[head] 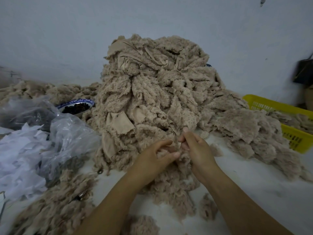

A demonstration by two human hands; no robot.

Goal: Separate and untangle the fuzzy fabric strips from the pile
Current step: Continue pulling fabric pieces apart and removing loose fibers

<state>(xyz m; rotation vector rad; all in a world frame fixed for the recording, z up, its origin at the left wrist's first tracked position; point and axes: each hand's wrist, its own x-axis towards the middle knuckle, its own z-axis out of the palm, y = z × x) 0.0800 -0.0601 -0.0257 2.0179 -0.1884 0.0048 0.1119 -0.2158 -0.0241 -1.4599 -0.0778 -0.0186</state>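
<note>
A tall pile of beige fuzzy fabric strips (152,85) rises in the middle of the white table, against the wall. At its front foot my left hand (152,158) curls its fingers round a tuft of fuzzy strip (162,150). Close to its right, my right hand (196,148) pinches the same tangle of strips between thumb and fingers. More loose strips (171,192) trail from under both hands toward me. Which single strip each hand holds is hidden in the fluff.
A yellow plastic basket (294,138) with strips stands at the right. Flattened strips (250,126) lie beside it. Clear plastic bags (67,133) with white scraps (18,155) fill the left. A blue-rimmed bowl (76,106) of dark pieces sits behind them. More strips (50,209) lie at the near left.
</note>
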